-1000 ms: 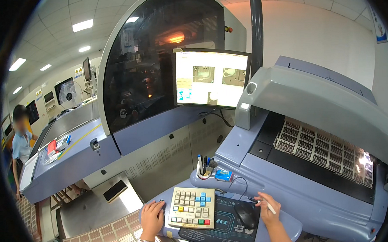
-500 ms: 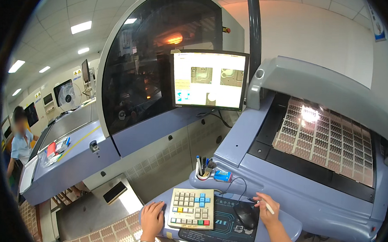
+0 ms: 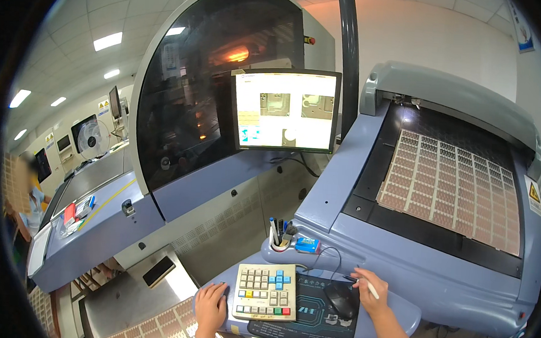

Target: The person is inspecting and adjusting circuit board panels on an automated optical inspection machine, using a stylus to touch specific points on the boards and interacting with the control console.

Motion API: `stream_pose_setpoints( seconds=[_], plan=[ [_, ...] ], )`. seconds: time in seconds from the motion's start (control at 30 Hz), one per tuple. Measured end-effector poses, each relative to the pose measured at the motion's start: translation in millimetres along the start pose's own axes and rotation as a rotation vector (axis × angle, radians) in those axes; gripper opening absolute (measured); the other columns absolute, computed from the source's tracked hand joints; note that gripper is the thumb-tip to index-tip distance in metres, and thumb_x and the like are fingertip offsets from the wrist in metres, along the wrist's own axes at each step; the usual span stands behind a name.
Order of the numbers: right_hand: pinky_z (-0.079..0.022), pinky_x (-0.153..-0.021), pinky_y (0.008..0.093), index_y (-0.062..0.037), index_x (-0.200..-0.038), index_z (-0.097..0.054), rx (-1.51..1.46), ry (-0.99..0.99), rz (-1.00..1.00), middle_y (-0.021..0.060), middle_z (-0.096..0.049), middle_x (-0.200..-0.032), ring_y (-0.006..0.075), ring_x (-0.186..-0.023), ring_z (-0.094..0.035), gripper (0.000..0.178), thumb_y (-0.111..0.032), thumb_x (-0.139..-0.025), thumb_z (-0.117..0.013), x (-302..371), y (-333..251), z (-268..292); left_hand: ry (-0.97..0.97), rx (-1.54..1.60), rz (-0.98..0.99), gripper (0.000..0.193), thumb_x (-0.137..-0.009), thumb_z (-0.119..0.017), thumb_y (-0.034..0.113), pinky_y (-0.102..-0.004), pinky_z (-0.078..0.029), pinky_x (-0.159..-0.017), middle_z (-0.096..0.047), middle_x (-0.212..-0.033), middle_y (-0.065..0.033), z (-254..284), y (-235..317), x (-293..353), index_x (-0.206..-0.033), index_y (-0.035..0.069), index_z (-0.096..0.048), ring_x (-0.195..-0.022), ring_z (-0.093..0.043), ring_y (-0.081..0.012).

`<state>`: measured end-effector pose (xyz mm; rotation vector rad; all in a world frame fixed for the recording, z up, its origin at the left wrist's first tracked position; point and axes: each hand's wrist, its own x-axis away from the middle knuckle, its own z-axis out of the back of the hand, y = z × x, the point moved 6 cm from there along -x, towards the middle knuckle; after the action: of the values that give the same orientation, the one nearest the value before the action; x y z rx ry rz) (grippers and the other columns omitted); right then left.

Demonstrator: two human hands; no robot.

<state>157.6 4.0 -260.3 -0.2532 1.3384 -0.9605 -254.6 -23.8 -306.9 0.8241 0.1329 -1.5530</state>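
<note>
My left hand (image 3: 210, 306) lies on the blue console shelf (image 3: 390, 327), just left of a beige keypad (image 3: 265, 292) with grey, blue and coloured keys. Its fingers are stretched out and it holds nothing. Between the fingers of my right hand (image 3: 374, 297) is a slim white pen (image 3: 373, 290), tilted, with a dark thin end pointing toward the mouse. That hand hovers beside the right edge of a black mouse (image 3: 341, 300), which sits on a dark mouse pad (image 3: 310, 336).
Behind the shelf stand a pen cup (image 3: 280, 243) and a blue box (image 3: 307, 245). A lit monitor (image 3: 284, 110) stands ahead. Patterned panels (image 3: 450, 190) lie on the machine bed under a grey gantry (image 3: 458, 93). A phone (image 3: 158, 272) and a person (image 3: 35, 205) are at left.
The grey gantry has moved back, away from me, baring more of the black bed behind the panels. At far left the person now has a patterned panel raised. My hands stay put.
</note>
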Motion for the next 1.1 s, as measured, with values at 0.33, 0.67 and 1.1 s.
stream_pose_setpoints(
  seconds=[0.33, 0.67, 1.1],
  plan=[
    [-0.061, -0.065, 0.0308, 0.0033, -0.106, -0.067, 0.008, -0.002, 0.039, 0.0167, -0.071, -0.098, 0.0237, -0.085, -0.073, 0.020, -0.012, -0.096, -0.057, -1, 0, 0, 0.004, 0.011, 0.019, 0.031, -0.084, -0.060, 0.010, -0.0467, -0.035, -0.108, -0.067, -0.117, -0.0031, -1, -2, 1, -0.114, 0.012, -0.069, -0.116, -0.057, -0.0274],
    [-0.060, -0.064, 0.0318, 0.0011, -0.111, -0.065, -0.002, 0.005, -0.020, 0.0169, -0.071, -0.097, 0.0237, -0.081, -0.073, 0.019, -0.007, -0.096, -0.056, 1, 5, 0, 0.061, 0.041, -0.004, 0.026, -0.085, -0.057, 0.004, -0.0463, -0.037, -0.106, -0.069, -0.111, -0.0055, 2, -7, 3, -0.108, 0.011, -0.070, -0.113, -0.060, -0.0283],
    [-0.049, -0.090, 0.0463, -0.0099, -0.126, -0.056, 0.838, 0.018, -0.019, 0.0163, -0.061, -0.123, 0.0350, -0.106, -0.060, 0.045, -0.023, -0.085, -0.071, -112, 63, 201, -0.250, 0.284, -0.091, 0.032, -0.084, -0.060, -0.005, -0.0368, -0.051, -0.085, -0.067, -0.107, -0.0184, 91, 106, -66, -0.115, 0.001, -0.066, -0.099, -0.064, -0.0335]
  ],
)
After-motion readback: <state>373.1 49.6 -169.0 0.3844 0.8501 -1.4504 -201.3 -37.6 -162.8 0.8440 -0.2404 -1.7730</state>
